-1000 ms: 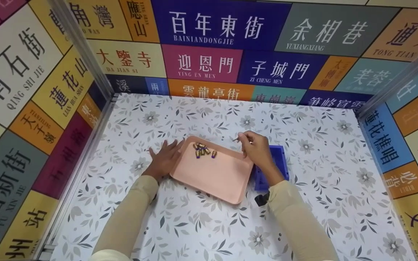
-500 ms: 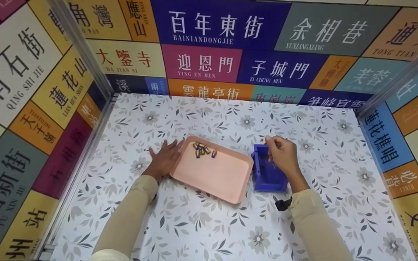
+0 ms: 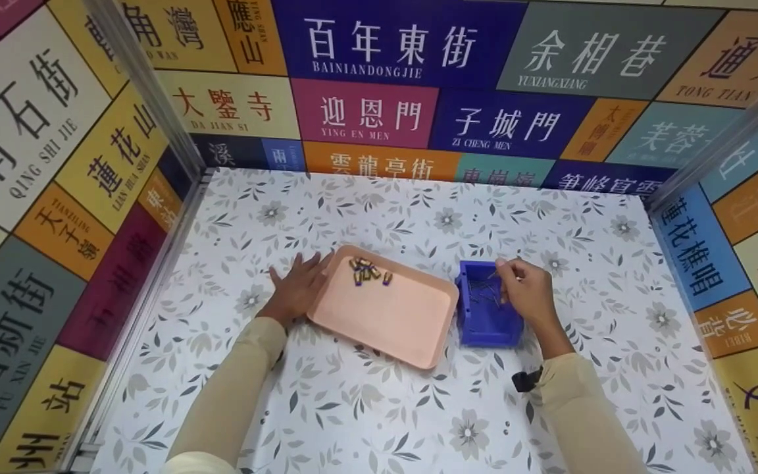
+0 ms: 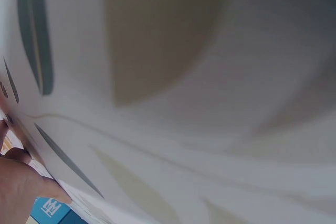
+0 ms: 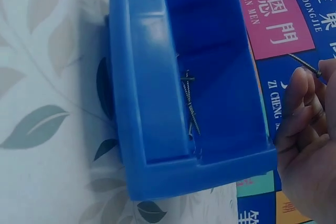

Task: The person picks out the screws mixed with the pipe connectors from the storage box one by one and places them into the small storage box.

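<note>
My right hand (image 3: 529,289) is above the right edge of a blue plastic bin (image 3: 492,321), thumb and fingertips pinching a thin dark screw (image 5: 303,63). Several more screws (image 3: 482,288) lie in the bin; the right wrist view shows some crossing one another inside its blue wall (image 5: 152,72). My left hand (image 3: 295,289) lies with fingers spread, touching the left edge of a pink tray (image 3: 379,322). Toward the tray's back left lie several small gold-coloured cylinders (image 3: 366,271) with purple ends. In the left wrist view only part of the hand (image 4: 23,187) shows.
The bin stands close to the tray's right side. A white tablecloth (image 3: 353,415) with a leaf and flower print covers the table. Panels with large printed characters (image 3: 366,115) enclose the back and both sides.
From over the tray's right edge, my right hand has moved right to the bin, uncovering more of its inside. My left hand, the tray and the gold-coloured cylinders stay in place.
</note>
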`<state>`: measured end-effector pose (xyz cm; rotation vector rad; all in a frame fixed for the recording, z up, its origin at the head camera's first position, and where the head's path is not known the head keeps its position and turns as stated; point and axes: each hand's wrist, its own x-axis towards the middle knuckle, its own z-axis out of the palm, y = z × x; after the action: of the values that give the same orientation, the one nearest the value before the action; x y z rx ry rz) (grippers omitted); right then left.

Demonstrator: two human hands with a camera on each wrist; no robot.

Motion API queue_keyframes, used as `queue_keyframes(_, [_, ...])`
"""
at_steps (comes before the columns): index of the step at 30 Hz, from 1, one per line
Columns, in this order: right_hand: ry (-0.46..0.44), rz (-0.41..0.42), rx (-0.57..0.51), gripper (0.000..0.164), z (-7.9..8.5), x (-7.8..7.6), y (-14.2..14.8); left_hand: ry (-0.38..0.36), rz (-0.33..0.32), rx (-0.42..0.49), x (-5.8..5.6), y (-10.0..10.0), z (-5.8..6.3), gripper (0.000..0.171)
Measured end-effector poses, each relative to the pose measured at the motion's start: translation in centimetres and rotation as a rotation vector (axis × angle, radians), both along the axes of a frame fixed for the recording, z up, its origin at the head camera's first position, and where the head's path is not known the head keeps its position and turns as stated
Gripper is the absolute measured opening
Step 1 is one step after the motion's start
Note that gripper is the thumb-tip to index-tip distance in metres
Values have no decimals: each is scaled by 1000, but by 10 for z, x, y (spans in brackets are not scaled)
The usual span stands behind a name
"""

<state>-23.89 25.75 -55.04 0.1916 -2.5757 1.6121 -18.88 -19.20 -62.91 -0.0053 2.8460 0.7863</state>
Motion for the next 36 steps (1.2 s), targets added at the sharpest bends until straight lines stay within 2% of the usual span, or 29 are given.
queue_keyframes(6, [-10,21,10,32,15,7,-6,-2,8,-5,0,0,-1,55])
queue_keyframes(15, [6,16,0,39,-13,-8,6,-7,12,6,-1,-1,-3,56])
queue_keyframes(20, [43,32,20,40,-16,-8,7,-18,9,17,-1,0,-2,56])
queue_keyframes(27, [34,19,30,38,-17,-8,7,-14,-2,14,-1,-1,-1,56])
queue_keyframes(28, [30,17,36,37,-16,-8,6,-14,-2,13,-1,-1,-1,57])
queue_keyframes(35, [27,27,30,33,17,10,-6,-16,-2,16,-2,-2,-2,56])
queue_keyframes(36, [24,24,23,34,17,10,-7,-16,-1,16,-2,-2,-2,56])
